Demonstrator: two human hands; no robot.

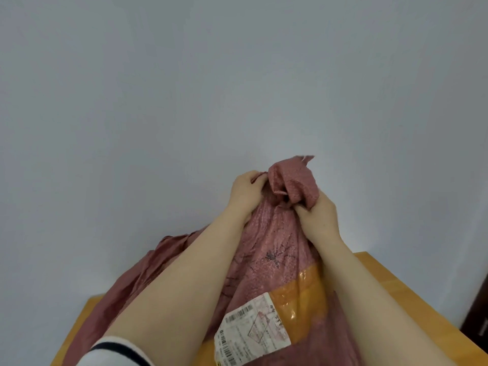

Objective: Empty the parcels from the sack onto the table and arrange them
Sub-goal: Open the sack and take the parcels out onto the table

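A dusty-pink woven sack (266,249) stands bulging on the wooden table (390,281), with dark scribbles on its side. Its gathered top sticks up between my hands. My left hand (244,192) grips the cloth at the neck from the left. My right hand (318,212) pinches the bunched cloth from the right. A band of orange tape (303,291) and a white shipping label (250,331) with barcodes are stuck on the sack's near side. The parcels inside are hidden.
A plain pale grey wall (237,75) fills the view behind the table. The table's right edge runs toward a dark doorway or furniture piece (479,315) at the far right. The sack covers most of the table's visible top.
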